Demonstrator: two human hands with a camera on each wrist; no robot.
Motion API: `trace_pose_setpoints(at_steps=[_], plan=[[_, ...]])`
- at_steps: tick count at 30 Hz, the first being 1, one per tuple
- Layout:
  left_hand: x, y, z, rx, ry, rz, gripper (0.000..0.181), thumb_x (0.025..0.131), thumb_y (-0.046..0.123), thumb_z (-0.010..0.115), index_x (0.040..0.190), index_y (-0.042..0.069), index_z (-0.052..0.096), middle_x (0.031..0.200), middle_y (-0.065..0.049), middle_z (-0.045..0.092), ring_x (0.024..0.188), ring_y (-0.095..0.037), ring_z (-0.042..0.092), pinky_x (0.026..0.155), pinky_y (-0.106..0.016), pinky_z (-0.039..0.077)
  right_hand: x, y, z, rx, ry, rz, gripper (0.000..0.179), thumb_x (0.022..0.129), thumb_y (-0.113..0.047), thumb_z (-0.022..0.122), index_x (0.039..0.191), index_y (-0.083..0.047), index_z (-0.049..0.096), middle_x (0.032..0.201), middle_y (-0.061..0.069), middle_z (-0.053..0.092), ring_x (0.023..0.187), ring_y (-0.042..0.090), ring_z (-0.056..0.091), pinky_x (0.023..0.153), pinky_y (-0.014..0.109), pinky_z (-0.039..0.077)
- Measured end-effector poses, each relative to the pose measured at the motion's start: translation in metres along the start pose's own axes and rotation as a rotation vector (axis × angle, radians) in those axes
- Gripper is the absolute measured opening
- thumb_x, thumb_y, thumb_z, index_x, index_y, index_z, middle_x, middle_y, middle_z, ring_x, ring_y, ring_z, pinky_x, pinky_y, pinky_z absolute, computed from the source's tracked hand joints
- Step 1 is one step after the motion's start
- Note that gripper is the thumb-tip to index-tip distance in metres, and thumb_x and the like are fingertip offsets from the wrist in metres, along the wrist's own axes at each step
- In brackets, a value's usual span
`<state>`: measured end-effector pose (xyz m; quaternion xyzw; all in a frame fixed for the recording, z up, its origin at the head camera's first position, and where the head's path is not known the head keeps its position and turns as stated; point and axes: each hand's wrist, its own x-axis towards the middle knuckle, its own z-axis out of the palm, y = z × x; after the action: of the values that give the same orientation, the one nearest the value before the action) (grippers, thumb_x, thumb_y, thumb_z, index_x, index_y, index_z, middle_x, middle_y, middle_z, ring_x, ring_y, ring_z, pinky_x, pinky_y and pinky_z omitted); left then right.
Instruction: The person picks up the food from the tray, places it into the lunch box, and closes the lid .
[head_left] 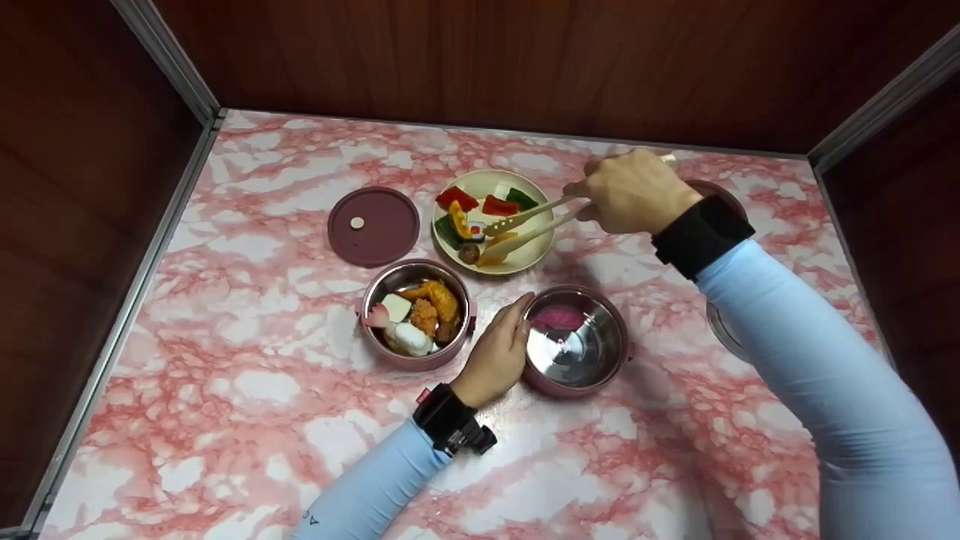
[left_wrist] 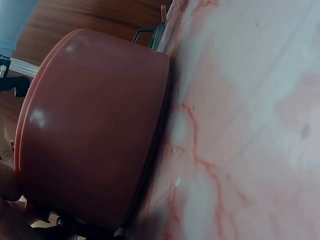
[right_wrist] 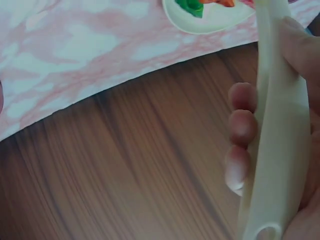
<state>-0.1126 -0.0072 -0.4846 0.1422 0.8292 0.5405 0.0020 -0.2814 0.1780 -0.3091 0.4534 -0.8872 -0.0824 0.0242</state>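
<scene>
My right hand (head_left: 634, 191) grips cream tongs (head_left: 544, 214), with their tips down over the pale yellow plate (head_left: 536, 251). Near the tips lie an orange-yellow piece (head_left: 496, 249) and a sushi roll (head_left: 476, 231); whether the tongs pinch either, I cannot tell. In the right wrist view, curled fingers (right_wrist: 243, 127) wrap the tongs' handle. Fairly straight fingers of my left hand (head_left: 495, 356) rest against the outer left side of a pink steel-lined bowl (head_left: 570, 394). Inside that bowl lies a pink oval piece (head_left: 559, 317). Its outer wall fills much of the left wrist view.
Left of my left hand stands a second pink bowl (head_left: 416, 364) holding several foods, including fried chicken (head_left: 424, 316). A maroon lid (head_left: 386, 225) lies behind it. Another dark round lid (head_left: 716, 193) and a metal rim (head_left: 721, 334) are partly hidden by my right arm.
</scene>
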Motion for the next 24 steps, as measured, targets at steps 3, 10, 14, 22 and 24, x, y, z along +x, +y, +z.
trace_pose_setpoints(at_steps=[3, 10, 14, 22, 24], plan=[[0.0, 0.0, 0.0, 0.004, -0.001, 0.0, 0.045, 0.106, 0.011, 0.039, 0.15, -0.001, 0.037, 0.147, -0.018, 0.046, 0.137, -0.029, 0.042, 0.115, -0.036, 0.031, -0.005, 0.002, 0.004, 0.03, -0.013, 0.017, 0.026, 0.083, -0.027, 0.076, 0.107, -0.019, 0.075, 0.078, 0.01, 0.063, 0.066, 0.031, 0.058, 0.044, 0.048, 0.047], [0.0, 0.001, 0.0, 0.005, -0.009, -0.005, 0.046, 0.106, 0.011, 0.039, 0.151, 0.0, 0.036, 0.148, -0.018, 0.045, 0.137, -0.03, 0.041, 0.115, -0.037, 0.03, -0.016, 0.008, 0.011, 0.088, -0.064, 0.057, 0.034, 0.084, -0.03, 0.076, 0.116, -0.023, 0.074, 0.082, 0.011, 0.066, 0.061, 0.03, 0.059, 0.042, 0.048, 0.045], [-0.001, 0.002, -0.001, 0.002, -0.018, -0.007, 0.046, 0.106, 0.011, 0.039, 0.151, 0.0, 0.035, 0.149, -0.018, 0.043, 0.137, -0.03, 0.041, 0.115, -0.037, 0.03, -0.018, 0.006, 0.013, 0.032, -0.056, 0.054, 0.03, 0.082, -0.027, 0.077, 0.112, -0.023, 0.075, 0.078, 0.011, 0.062, 0.054, 0.03, 0.054, 0.039, 0.047, 0.043], [-0.001, 0.002, -0.002, -0.006, -0.021, -0.019, 0.046, 0.107, 0.012, 0.038, 0.152, 0.0, 0.034, 0.15, -0.017, 0.042, 0.138, -0.029, 0.039, 0.116, -0.036, 0.029, -0.014, -0.009, 0.017, -0.088, 0.042, 0.092, 0.017, 0.079, -0.025, 0.077, 0.091, -0.015, 0.07, 0.068, 0.011, 0.057, 0.052, 0.032, 0.051, 0.038, 0.047, 0.042], [-0.001, 0.001, -0.001, -0.007, -0.02, -0.017, 0.046, 0.107, 0.012, 0.038, 0.151, 0.0, 0.034, 0.15, -0.017, 0.042, 0.138, -0.028, 0.04, 0.116, -0.036, 0.029, -0.014, -0.01, 0.019, -0.09, 0.062, 0.116, 0.016, 0.08, -0.026, 0.075, 0.087, -0.013, 0.068, 0.067, 0.011, 0.057, 0.052, 0.033, 0.051, 0.038, 0.049, 0.041]])
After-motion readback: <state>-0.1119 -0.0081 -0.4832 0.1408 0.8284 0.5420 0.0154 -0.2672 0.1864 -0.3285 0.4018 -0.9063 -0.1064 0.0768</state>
